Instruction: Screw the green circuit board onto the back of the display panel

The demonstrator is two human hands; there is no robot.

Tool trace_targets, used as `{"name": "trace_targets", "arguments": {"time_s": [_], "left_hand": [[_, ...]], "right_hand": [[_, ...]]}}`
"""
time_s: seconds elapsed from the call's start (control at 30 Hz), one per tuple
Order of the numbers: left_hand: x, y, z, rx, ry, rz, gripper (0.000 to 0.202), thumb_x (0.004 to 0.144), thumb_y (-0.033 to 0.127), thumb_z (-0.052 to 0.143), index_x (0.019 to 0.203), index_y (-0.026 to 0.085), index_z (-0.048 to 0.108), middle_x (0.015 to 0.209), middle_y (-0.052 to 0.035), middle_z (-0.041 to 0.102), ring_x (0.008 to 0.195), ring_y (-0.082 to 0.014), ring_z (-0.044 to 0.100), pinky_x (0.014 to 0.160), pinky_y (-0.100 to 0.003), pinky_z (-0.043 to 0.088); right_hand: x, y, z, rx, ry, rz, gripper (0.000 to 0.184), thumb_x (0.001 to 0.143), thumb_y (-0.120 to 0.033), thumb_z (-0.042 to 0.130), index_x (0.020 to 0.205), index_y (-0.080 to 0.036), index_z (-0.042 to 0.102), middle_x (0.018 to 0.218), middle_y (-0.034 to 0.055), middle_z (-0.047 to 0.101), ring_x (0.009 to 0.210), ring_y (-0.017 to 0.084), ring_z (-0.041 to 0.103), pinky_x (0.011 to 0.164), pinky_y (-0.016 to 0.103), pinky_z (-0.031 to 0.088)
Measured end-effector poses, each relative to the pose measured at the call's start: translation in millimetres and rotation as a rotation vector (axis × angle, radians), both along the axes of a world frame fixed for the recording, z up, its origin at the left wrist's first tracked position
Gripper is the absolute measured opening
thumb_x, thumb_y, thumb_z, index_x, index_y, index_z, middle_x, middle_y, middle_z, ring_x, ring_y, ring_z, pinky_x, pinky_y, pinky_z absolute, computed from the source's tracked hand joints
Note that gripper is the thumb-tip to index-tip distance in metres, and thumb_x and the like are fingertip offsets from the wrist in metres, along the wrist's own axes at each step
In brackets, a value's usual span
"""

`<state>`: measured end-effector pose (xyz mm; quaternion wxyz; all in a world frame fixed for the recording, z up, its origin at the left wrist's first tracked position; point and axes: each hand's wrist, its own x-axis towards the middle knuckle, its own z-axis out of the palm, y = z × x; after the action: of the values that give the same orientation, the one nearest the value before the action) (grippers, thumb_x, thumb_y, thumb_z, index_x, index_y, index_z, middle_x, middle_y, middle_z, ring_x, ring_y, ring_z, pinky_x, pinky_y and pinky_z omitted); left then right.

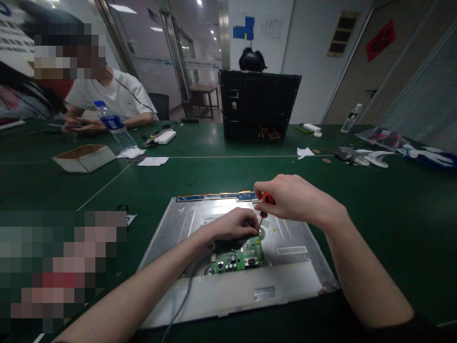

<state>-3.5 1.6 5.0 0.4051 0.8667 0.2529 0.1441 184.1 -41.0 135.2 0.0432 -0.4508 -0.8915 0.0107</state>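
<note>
A green table [193, 174] spreads under everything. On it, directly in front of the wearer, lies a broad metal panel [305, 238], silvery grey and flat, its surface pressed with shallow grooves. A pale sheet [296, 283] runs across the panel's near part, a green circuit board [243, 259] crowded with small components sits at the panel's middle, and a narrow blue strip [210, 197] follows its far edge. A barcode label [292, 250] shows on its right side.

Beyond the panel stands a black casing [260, 102], with coloured wires [270, 133] in its lower opening. Beyond the panel to the left is an open, pale box [76, 164]; its contents cannot be made out. Past that box stands a clear bottle [116, 126] with a blue cap, and a smaller bottle [352, 119] is far beyond the panel to the right.

Over the panel's middle, the left hand [237, 223] is curled above the board; whether it grips anything cannot be told. The right hand [289, 195], above the panel's far right part, has its fingers closed around the orange-red handle of a screwdriver [268, 199], whose thin shaft points down beside the left fingertips.
</note>
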Motion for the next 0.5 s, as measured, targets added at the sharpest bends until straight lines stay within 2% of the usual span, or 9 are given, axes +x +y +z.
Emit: {"name": "trace_targets", "arguments": {"time_s": [0.13, 0.3, 0.4, 0.5], "left_hand": [[-0.1, -1.2, 0.4, -0.001, -0.01, -0.011, 0.006, 0.082, 0.011, 0.067, 0.087, 0.015, 0.068, 0.084, -0.0019, 0.068, 0.079, -0.0176, 0.062, 0.073, -0.026, 0.046], [0.0, -1.3, 1.5, 0.01, -0.011, -0.014, 0.006, 0.081, 0.011, 0.068, 0.086, 0.015, 0.069, 0.087, -0.0027, 0.069, 0.082, -0.0184, 0.062, 0.074, -0.027, 0.045], [0.3, -0.7, 0.8, 0.011, -0.008, -0.015, 0.006, 0.082, 0.011, 0.069, 0.086, 0.015, 0.069, 0.085, -0.002, 0.068, 0.08, -0.0181, 0.062, 0.074, -0.026, 0.045], [0.5, -0.6, -0.6, 0.008, -0.015, -0.018, 0.007, 0.082, 0.01, 0.068, 0.086, 0.015, 0.069, 0.084, -0.0017, 0.068, 0.08, -0.0179, 0.062, 0.074, -0.026, 0.045]], "right_hand": [[1.7, -1.4, 0.0, -0.032, 0.041, 0.077, 0.02, 0.082, -0.025, 0.061, 0.101, -0.021, 0.057, 0.083, 0.0019, 0.067, 0.068, 0.016, 0.055, 0.055, 0.027, 0.03], [-0.1, -1.8, 1.0, 0.022, -0.002, 0.012, 0.021, 0.088, -0.041, 0.058, 0.093, -0.021, 0.059, 0.078, 0.0032, 0.066, 0.065, 0.016, 0.054, 0.053, 0.028, 0.027], [-0.1, -1.8, 1.3, 0.008, 0.004, 0.011, 0.013, 0.088, -0.033, 0.058, 0.095, -0.021, 0.06, 0.078, 0.0025, 0.066, 0.066, 0.016, 0.054, 0.053, 0.028, 0.027], [0.6, -2.1, 1.3, -0.031, 0.046, 0.062, 0.017, 0.083, -0.024, 0.059, 0.099, -0.022, 0.058, 0.084, 0.0019, 0.067, 0.068, 0.015, 0.054, 0.055, 0.027, 0.029]]}}
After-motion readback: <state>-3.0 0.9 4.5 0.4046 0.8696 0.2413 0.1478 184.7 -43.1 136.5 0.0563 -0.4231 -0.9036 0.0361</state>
